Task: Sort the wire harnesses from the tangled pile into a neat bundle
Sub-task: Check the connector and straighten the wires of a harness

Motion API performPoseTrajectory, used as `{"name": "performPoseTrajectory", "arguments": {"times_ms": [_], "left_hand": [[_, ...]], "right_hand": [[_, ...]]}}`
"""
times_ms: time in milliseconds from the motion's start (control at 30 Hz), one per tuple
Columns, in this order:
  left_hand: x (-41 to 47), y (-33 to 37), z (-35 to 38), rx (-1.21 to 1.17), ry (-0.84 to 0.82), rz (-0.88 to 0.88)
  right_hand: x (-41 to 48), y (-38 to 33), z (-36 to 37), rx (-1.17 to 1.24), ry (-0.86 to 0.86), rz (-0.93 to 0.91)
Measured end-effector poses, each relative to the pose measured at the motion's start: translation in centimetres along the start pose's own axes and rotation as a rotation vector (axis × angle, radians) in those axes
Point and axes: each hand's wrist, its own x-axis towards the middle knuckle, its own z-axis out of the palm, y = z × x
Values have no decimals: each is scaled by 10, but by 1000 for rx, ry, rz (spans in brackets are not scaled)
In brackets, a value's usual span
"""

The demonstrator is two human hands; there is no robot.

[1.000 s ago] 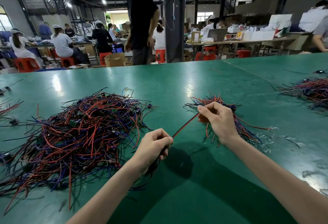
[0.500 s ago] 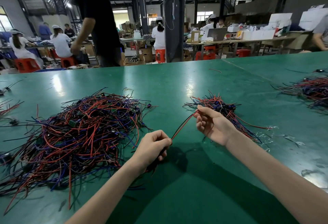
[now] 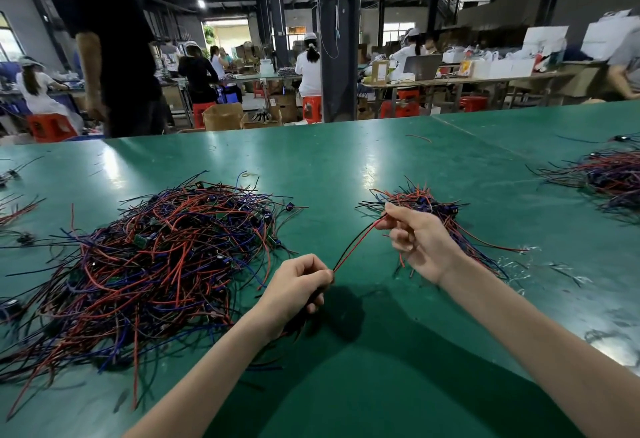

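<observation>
One thin red-and-black wire harness (image 3: 356, 241) spans both hands above the green counter (image 3: 346, 167): left hand (image 3: 298, 285) fists its lower end, right hand (image 3: 419, 243) pinches the upper. Advice: pull straight, lay parallel on the small sorted wire bundle (image 3: 433, 203), away from the large tangled wire pile (image 3: 156, 257).

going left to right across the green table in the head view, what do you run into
tangled pile → left hand → red-and-black wire harness stretched between the hands → right hand → another wire pile at the right edge
</observation>
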Motion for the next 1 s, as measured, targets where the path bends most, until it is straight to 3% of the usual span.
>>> {"name": "performPoseTrajectory", "arguments": {"times_ms": [100,167,467,600,867,933,1000], "left_hand": [[-1,2,0,-13,-16,6],[-2,3,0,-14,-26,4],[-8,9,5,-92,-158,-5],[-9,11,4,-147,-193,-15],[-8,10,-1,-137,-166,-43],[-9,10,0,-127,-183,-46],[-10,8,0,-97,-199,-38]], "right_hand": [[-1,1,1,280,-51,207],[0,2,1,193,-18,130],[8,14,-18,-1079,169,-913],[8,15,-19,-1411,97,-1239],[7,10,-21,-1583,46,-1414],[7,11,-20,-1578,22,-1374],[5,12,-17,-1367,36,-1194]]}}
